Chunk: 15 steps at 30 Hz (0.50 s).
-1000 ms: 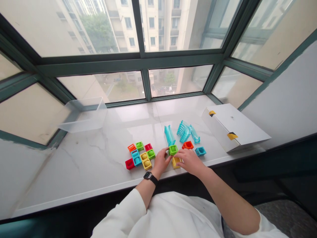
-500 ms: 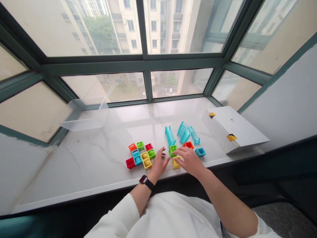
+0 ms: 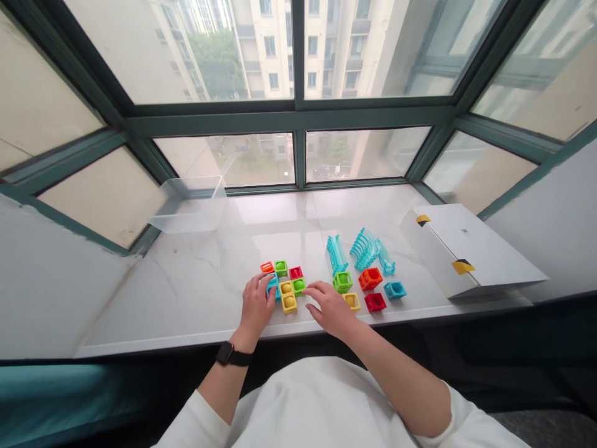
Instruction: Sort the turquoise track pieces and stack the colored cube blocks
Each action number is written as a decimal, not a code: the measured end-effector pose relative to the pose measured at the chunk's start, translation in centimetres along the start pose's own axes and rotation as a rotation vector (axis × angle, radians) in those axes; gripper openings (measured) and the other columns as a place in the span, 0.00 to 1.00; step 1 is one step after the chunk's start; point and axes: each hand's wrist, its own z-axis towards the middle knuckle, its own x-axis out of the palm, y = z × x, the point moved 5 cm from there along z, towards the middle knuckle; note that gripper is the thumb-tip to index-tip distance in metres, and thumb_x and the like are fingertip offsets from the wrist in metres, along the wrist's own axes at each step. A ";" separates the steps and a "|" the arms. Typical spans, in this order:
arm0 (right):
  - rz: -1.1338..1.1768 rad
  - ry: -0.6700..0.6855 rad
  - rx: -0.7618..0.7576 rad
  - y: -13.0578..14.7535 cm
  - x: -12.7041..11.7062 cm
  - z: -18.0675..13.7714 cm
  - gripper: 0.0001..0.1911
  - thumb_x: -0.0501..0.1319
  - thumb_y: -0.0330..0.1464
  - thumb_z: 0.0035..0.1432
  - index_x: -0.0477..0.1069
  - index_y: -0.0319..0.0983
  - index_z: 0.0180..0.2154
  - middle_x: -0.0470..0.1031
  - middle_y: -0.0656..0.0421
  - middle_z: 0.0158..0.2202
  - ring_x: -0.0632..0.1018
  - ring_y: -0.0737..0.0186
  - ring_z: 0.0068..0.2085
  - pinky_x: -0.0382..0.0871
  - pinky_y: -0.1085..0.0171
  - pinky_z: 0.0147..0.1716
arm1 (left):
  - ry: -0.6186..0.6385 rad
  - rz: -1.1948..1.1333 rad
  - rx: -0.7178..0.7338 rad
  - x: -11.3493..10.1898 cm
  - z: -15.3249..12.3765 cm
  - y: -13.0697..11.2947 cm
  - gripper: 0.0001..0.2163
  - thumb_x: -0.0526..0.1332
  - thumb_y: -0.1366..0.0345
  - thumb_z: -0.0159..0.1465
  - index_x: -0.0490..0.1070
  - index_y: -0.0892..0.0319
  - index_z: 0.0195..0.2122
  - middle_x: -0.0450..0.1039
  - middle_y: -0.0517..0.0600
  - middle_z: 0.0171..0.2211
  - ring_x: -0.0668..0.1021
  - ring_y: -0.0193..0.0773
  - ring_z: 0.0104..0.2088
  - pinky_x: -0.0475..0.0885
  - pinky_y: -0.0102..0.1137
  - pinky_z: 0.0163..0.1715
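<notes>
Your left hand (image 3: 255, 309), with a black smartwatch (image 3: 227, 354) on its wrist, is curled over a blue toy block (image 3: 273, 283); its fingers (image 3: 263, 281) touch the block, but you can't tell whether they grip it. Your right hand (image 3: 330, 309) is open and empty, its fingers (image 3: 313, 291) spread just beside a green block (image 3: 298, 285). To the right lie a yellow block (image 3: 352, 302), a red block (image 3: 375, 302) and turquoise chutes (image 3: 336, 254). Farther off, a white box (image 3: 466, 249) and a clear plastic bin (image 3: 189, 205) sit on the marble sill (image 3: 196, 292).
</notes>
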 end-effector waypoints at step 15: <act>-0.221 0.202 0.208 -1.8 5.7 0.9 0.31 0.66 0.32 0.64 0.67 0.43 0.67 0.62 0.44 0.71 0.69 0.41 0.66 0.69 0.47 0.63 | 0.261 0.190 0.162 6.4 0.8 -1.8 0.22 0.55 0.69 0.71 0.71 0.52 0.65 0.64 0.55 0.71 0.64 0.58 0.71 0.59 0.59 0.69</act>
